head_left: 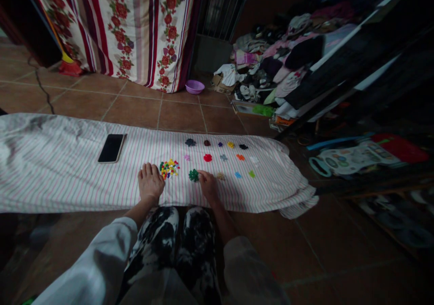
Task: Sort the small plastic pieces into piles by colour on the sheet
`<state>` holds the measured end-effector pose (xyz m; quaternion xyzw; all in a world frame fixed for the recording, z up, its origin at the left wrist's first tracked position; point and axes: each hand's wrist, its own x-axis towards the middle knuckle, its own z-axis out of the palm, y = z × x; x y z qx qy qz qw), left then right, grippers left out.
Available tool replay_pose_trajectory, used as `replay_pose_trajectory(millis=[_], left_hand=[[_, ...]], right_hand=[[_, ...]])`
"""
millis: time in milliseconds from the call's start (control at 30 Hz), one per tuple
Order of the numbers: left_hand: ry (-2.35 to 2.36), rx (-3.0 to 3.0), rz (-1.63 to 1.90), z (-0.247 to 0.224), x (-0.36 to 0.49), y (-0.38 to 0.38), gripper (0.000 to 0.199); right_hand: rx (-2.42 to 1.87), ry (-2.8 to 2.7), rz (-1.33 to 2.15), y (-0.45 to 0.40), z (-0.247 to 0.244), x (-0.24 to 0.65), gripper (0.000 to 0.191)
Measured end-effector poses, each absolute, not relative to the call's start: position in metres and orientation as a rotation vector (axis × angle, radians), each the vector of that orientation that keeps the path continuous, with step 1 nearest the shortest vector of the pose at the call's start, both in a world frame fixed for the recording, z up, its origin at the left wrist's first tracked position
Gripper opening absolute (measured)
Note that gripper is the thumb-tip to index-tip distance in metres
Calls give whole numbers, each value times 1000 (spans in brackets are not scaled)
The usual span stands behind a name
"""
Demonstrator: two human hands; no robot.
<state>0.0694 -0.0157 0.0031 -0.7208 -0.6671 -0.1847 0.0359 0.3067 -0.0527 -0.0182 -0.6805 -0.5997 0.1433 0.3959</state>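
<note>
My left hand [151,181] lies flat on the striped cloth with its fingers stretched out. Beside its fingertips is a mixed heap of small beads [169,169] in yellow, red, white, green and blue. My right hand [208,186] has its fingers curled together, the fingertips at the right edge of a dark green bead pile [193,175]. Whatever may be between those fingers is too small to make out. Close to the right hand are a beige pile [220,176], a red pile [208,158] and a light blue pile [238,174].
More single-colour piles, such as a yellow pile [231,145] and an orange pile [240,157], sit in rows on the striped cloth [135,183]. A phone [111,148] lies at left. Beyond are a purple basin [195,87], a broom [70,65] and heaped clothes [271,60].
</note>
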Motion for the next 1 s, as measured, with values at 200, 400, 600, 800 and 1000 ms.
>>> replay_pose_trajectory(millis=[200, 400, 600, 800, 1000], left_hand=[[-2044, -2208, -559, 2, 70, -15, 46], [-2061, -2201, -585, -1, 70, -14, 46], [-2035, -2202, -540, -3, 69, -14, 46], [-2027, -2195, -561, -8, 69, -13, 47], [-2021, -2190, -582, -9, 69, -13, 46]], right_hand=[[-1699, -1495, 391, -54, -21, 308, 33], [-1667, -1546, 301, -55, -24, 307, 37], [-1636, -1548, 195, -54, -25, 306, 38], [-1636, -1613, 45, -47, -17, 296, 36], [-1670, -1806, 61, -28, -3, 278, 33]])
